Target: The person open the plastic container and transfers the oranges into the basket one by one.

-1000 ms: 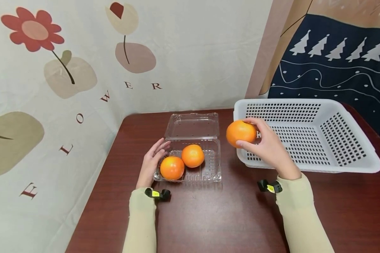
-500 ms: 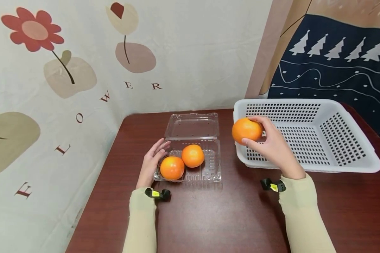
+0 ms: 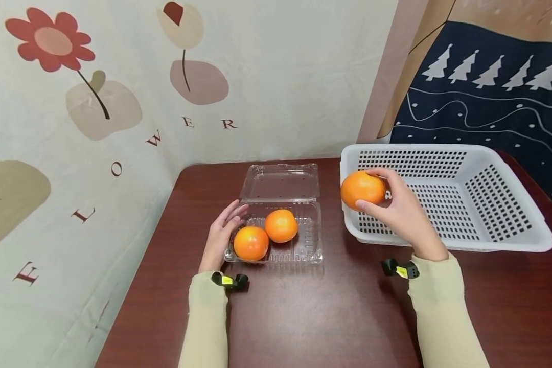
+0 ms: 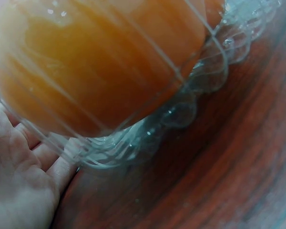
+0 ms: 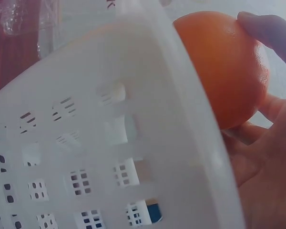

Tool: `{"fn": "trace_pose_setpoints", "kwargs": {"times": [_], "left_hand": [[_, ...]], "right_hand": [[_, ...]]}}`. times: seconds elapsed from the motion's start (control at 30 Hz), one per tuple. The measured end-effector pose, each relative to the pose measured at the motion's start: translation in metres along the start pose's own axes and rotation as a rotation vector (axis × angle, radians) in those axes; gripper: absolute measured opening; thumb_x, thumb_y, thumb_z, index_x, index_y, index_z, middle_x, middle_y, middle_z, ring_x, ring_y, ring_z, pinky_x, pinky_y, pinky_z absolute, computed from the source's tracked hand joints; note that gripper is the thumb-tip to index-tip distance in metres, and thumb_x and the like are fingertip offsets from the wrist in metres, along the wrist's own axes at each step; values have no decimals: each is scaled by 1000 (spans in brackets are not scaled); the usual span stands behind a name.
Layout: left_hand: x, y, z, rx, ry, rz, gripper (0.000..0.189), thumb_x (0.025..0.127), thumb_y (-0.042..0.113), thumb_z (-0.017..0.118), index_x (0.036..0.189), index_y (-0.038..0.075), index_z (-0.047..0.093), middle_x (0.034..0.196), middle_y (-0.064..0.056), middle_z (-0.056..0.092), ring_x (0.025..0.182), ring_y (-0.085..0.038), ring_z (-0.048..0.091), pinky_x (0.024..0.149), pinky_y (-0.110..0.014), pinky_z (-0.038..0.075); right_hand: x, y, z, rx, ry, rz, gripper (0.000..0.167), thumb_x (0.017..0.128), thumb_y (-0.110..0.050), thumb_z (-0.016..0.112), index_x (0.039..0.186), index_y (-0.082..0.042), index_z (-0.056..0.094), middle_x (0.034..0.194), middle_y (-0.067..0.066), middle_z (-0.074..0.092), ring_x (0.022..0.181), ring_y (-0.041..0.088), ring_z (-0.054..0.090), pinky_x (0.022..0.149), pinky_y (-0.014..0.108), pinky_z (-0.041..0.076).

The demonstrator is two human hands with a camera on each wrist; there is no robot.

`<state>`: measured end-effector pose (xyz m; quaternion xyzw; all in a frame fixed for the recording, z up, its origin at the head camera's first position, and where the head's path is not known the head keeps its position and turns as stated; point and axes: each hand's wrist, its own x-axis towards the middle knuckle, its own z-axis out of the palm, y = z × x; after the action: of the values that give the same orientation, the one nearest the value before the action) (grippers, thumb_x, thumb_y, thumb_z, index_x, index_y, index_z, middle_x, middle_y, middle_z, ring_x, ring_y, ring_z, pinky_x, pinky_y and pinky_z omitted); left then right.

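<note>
Nearest are two pale sleeves (image 3: 207, 317), one leading to each hand, with a black wrist camera (image 3: 230, 281) on the inner side of the left wrist and a second camera (image 3: 400, 269) on the inner side of the right. Between the hands and around them spreads the brown surface (image 3: 303, 317).

The left hand (image 3: 221, 232) has its fingers extended and loosely parted, resting at the left wall of a clear box (image 3: 308, 235). Inside the box, just right of that hand, lies the front fruit (image 3: 250, 244), orange and shiny. The rear fruit (image 3: 281, 226) sits farther right of the hand and a little beyond the first, close against it; whether the two touch is hard to tell.

The right hand (image 3: 405, 214) pinches the held fruit (image 3: 362, 190) between thumb and fingers, off to its left. Under that hand stands a white basket (image 3: 545, 232) with latticed walls, reaching well to the hand's right. The fruit is at the basket's left end, partly hidden by the rim in the right wrist view.

Beyond the left hand, the lid (image 3: 280, 181) lies folded back from the box. Farthest off, past both hands, hang a pale flower-printed cloth (image 3: 294, 76) and, to the right, a dark tree-printed cloth (image 3: 487, 107).
</note>
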<state>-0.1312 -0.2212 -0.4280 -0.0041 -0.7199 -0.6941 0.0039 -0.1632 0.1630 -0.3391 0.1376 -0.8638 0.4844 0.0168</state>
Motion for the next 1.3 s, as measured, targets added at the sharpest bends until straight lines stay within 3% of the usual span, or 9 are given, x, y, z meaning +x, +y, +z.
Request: {"fn": "trace_pose_setpoints", "kwargs": {"times": [0.87, 1.3], "left_hand": [[1, 2, -1, 15, 11, 0, 46, 94, 12, 43, 139, 11, 32, 131, -12, 46, 116, -31, 44, 101, -43, 30], [2, 1, 0, 12, 11, -8, 45, 94, 10, 43, 138, 12, 33, 130, -11, 47, 117, -30, 45, 100, -38, 33]], "right_hand": [[-1, 7, -8, -18, -4, 34, 73, 69, -39, 75, 124, -15, 33, 125, 7, 38, 112, 27, 41, 86, 47, 43], [-4, 13, -10, -24, 20, 70, 74, 70, -43, 72, 125, -17, 31, 123, 7, 41, 104, 27, 41, 89, 46, 38]]}}
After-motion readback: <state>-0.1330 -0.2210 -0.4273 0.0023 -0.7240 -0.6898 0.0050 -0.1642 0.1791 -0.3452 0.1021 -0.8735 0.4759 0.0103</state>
